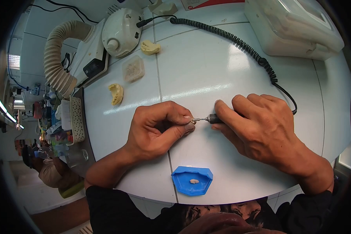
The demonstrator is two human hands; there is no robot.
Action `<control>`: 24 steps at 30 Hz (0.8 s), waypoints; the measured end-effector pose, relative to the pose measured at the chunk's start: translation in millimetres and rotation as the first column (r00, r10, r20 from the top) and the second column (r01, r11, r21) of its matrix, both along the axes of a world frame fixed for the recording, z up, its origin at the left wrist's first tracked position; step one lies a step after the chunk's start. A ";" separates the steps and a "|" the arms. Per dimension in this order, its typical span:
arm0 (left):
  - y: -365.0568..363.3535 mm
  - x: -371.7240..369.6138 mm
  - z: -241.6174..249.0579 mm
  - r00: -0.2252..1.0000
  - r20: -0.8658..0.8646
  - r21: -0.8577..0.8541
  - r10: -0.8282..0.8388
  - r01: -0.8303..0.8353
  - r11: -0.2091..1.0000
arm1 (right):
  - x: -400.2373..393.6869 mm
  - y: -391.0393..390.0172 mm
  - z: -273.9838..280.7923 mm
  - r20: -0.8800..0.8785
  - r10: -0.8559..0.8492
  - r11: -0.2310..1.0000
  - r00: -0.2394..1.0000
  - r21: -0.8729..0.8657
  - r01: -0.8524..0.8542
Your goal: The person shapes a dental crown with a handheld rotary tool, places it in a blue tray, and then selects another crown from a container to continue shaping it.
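Between the thumb and fingertips of my left hand [154,130] is a small tooth-coloured piece [193,121], possibly a dental crown; the fingers cover part of it. My right hand [259,130] is closed around a rotary handpiece [214,118], a dark-bodied tool with a thin metal bit [201,119]. The bit points left and its tip meets the small piece, or comes very near it. Below the hands, close to the table's front edge, lies a blue angular tray [183,190] with a small off-white piece [194,181] in it.
A coiled black cord [222,34] runs from the white control unit [123,33] toward my right hand. Yellowish dental casts [116,94] and a small clear box [133,69] stand left. A ribbed hose [54,54] and basket [77,121] lie beyond; a large plastic container [288,35] stands back right.
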State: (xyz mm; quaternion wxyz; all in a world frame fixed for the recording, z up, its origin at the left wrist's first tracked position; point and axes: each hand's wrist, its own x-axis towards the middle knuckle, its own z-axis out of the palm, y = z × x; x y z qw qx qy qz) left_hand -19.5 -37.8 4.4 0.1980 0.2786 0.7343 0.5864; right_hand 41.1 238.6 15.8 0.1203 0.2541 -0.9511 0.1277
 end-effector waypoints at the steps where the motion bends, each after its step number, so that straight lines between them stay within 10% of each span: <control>1: 0.0 0.0 0.3 1.000 -0.005 -0.002 0.000 0.000 1.000 | -0.2 -0.2 0.0 -0.001 0.000 1.000 1.000 -0.003 0.000; 24: -0.7 -2.0 4.0 0.999 -0.016 -0.048 -0.040 0.039 0.998 | 0.2 0.4 1.0 0.004 0.001 1.000 1.000 -0.001 -0.001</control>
